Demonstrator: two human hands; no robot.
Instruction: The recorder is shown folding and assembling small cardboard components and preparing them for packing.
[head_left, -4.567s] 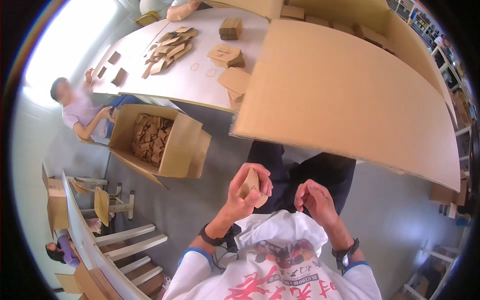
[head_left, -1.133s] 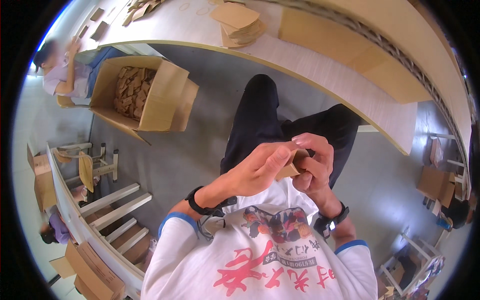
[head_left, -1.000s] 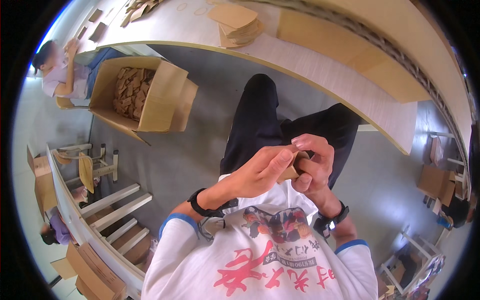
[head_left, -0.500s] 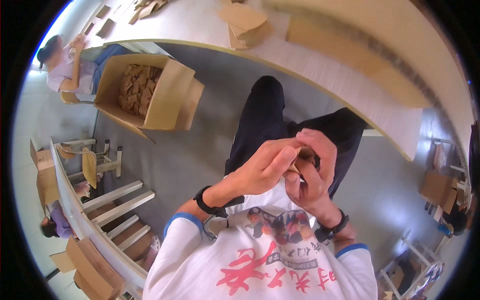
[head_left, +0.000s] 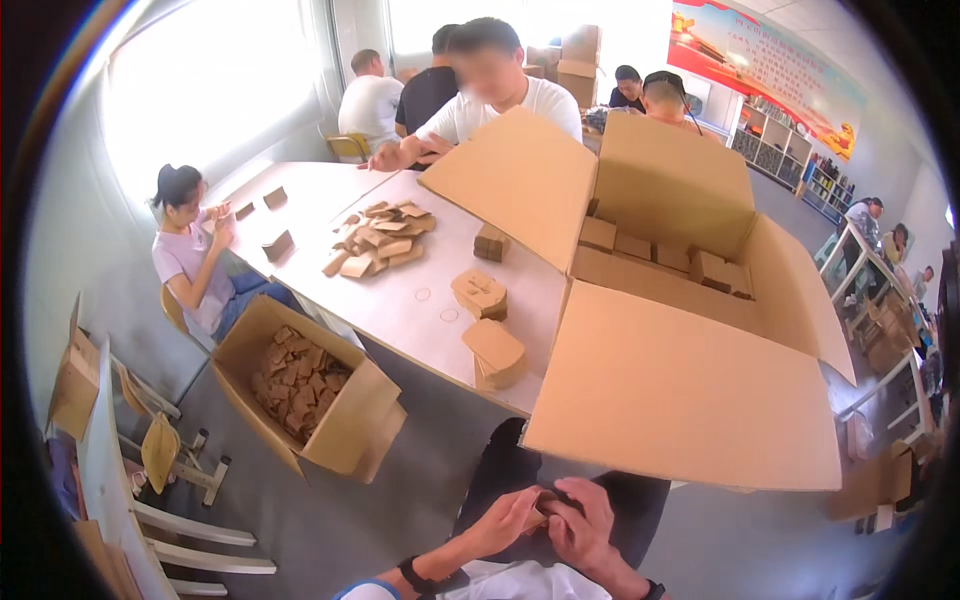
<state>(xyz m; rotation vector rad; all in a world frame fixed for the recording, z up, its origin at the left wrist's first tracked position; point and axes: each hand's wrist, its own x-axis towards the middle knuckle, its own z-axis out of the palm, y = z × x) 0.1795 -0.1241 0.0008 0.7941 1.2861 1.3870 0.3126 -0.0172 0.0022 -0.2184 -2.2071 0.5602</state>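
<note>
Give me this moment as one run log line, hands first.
left hand: holding cardboard piece | right hand: holding same piece | ahead: open carton | left: box of loose pieces

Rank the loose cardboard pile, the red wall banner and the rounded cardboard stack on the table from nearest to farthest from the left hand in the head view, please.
From the left hand:
1. Rounded cardboard stack, ahead, by the near edge of the table.
2. Loose cardboard pile, farther ahead, to the left.
3. Red wall banner, far back, upper right.
</note>
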